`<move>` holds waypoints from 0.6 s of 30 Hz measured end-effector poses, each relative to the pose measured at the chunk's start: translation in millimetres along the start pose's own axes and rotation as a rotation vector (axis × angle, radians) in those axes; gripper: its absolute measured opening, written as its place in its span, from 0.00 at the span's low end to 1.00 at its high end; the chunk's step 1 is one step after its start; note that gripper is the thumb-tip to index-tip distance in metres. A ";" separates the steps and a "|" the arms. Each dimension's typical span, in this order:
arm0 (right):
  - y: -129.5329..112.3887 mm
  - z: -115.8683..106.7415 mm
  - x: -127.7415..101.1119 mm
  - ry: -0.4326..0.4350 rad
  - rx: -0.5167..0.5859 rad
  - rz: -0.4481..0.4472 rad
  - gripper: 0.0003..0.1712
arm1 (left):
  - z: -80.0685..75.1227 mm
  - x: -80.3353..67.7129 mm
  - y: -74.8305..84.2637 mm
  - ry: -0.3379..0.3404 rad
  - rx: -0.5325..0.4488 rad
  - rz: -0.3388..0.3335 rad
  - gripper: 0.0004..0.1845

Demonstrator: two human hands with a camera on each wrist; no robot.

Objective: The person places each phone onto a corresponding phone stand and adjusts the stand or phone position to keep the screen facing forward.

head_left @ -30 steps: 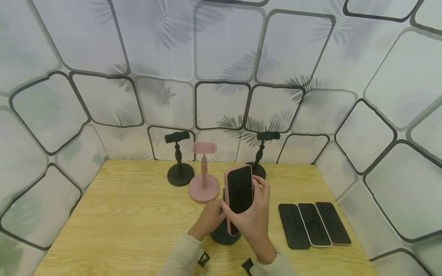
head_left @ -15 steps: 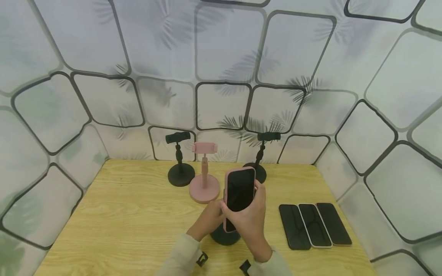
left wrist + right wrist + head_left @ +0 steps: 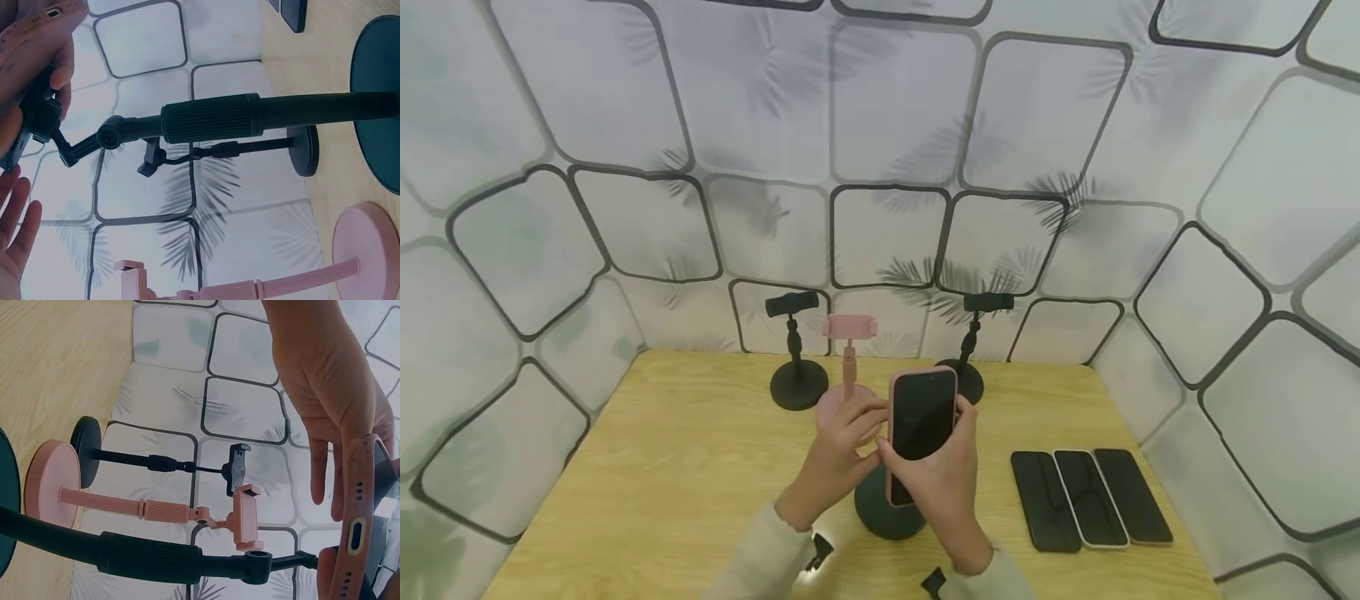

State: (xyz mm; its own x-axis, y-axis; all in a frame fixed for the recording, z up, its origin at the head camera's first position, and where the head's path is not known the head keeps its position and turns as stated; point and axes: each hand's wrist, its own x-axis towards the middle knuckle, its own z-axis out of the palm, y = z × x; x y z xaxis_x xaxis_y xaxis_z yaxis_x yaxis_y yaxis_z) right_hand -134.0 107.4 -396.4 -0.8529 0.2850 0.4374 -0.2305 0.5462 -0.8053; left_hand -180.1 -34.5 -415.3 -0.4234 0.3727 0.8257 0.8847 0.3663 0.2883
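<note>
The right hand (image 3: pixel 936 483) has its fingers wrapped around the pink-cased phone (image 3: pixel 921 425), upright, long axis vertical, directly over the dark green stand (image 3: pixel 889 512) on the worktop (image 3: pixel 662 467). The left hand (image 3: pixel 842 450), fingers loosely spread, sits just left at the clamp.

A light wooden table (image 3: pixel 647 467) with visible grain fills the lower part of the head view and meets the wall at its far edge. Around it curves a pale wall covering (image 3: pixel 887 125) printed with dark-outlined rounded squares and faint grey palm-leaf shapes. The light is soft and even, leaving only weak shadows on the tabletop.
</note>
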 end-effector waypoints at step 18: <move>-2.2 -4.5 3.5 -0.035 0.001 0.021 0.52 | -2.9 -0.5 9.2 0.031 0.006 -0.038 0.17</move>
State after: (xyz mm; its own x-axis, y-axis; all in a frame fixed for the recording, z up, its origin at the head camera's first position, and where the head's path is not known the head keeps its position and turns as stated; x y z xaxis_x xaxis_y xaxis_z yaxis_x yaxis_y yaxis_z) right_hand -134.3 110.7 -391.3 -0.8733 0.2689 0.4064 -0.2130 0.5394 -0.8147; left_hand -171.2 -33.8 -411.6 -0.4508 0.3315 0.8288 0.8665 0.3854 0.3171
